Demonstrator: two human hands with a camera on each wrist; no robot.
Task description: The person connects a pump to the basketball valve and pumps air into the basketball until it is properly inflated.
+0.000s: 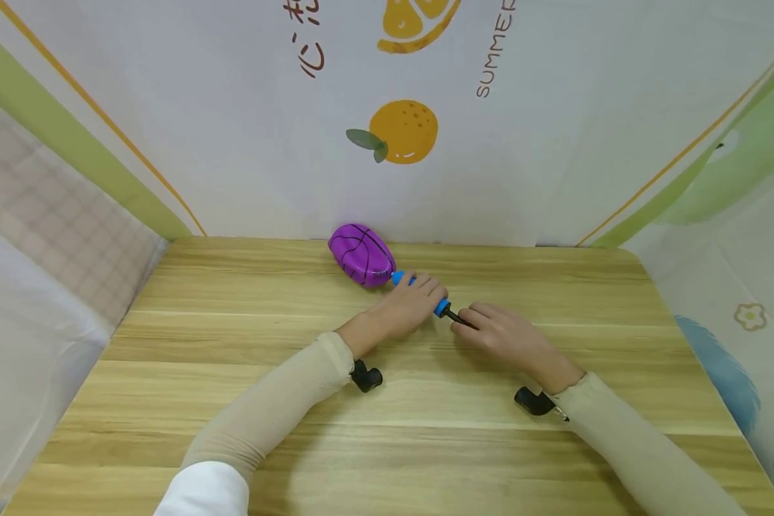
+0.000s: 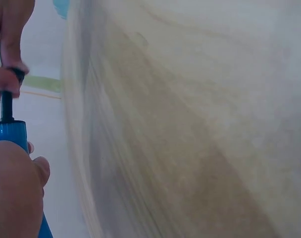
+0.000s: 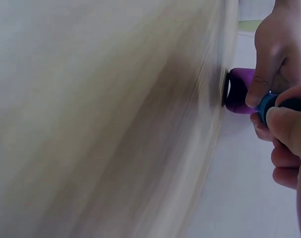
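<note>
A purple ball with black basketball lines lies partly deflated and misshapen at the back of the table. My left hand grips the barrel of a blue hand pump, whose front end meets the ball's right side. The black handle end of the pump is held by my right hand, with part of the black rod showing between the hands. In the right wrist view the ball is partly hidden behind the left hand. Both hands are above the tabletop.
The wooden table backs onto a white hanging cloth with orange-fruit prints. Light cloths hang at both sides. Black wrist devices sit under both beige sleeves.
</note>
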